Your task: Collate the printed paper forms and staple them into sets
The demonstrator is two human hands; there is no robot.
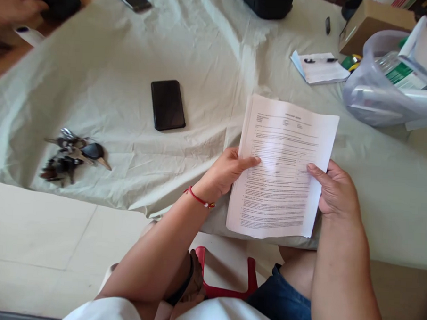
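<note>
Paper (282, 170) sat pinched at both side edges between my left hand (227, 172) and right hand (334, 191), held flat above the table (218, 47) so its print faced me.

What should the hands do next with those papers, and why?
Probably lift the top sheet with the left hand. Both hands, the right hand too, pinch the printed paper stack by its side edges above the cloth-covered table, and the top page faces up.
</note>
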